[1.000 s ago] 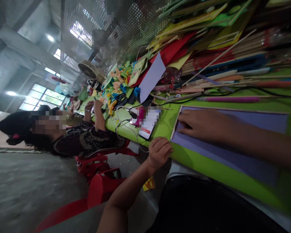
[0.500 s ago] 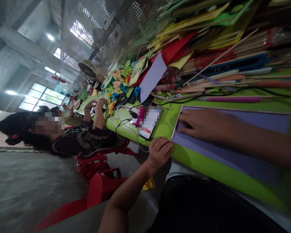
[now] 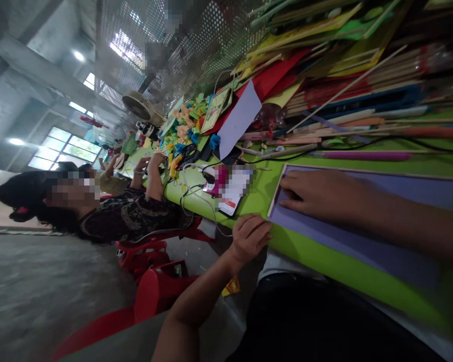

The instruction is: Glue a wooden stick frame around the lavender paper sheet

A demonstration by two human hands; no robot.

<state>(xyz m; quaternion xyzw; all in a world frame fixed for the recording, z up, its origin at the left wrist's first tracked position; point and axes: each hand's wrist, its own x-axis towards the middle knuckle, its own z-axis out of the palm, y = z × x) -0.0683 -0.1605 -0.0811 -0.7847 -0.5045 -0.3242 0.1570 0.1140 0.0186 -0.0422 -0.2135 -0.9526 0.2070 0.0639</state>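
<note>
A purple sheet [image 3: 396, 241] lies on the green table, with thin wooden strips [image 3: 362, 170] along its far side and left end. My right hand [image 3: 313, 193] reaches over the sheet from the right. Its fingers are bent, with the fingertips at the left-end wooden strip [image 3: 276, 193]. At the table's near edge, my left hand [image 3: 251, 234] has its fingers curled and pressed together, close to the sheet's left corner. Anything inside those fingers is hidden. Just beyond the left hand lies a phone [image 3: 236, 191] with its screen lit.
Bundled sticks [image 3: 370, 83] and coloured sheets pile up along the back. A lilac paper piece [image 3: 239, 120] leans beside many small colourful pieces [image 3: 186, 125]. A cable [image 3: 211, 201] loops near the phone. A co-worker [image 3: 128, 211] sits to the left, near red chairs [image 3: 156, 291].
The view has shifted very slightly. Both my hands keep nearly the same place and pose, and the sheet and strips lie as before.
</note>
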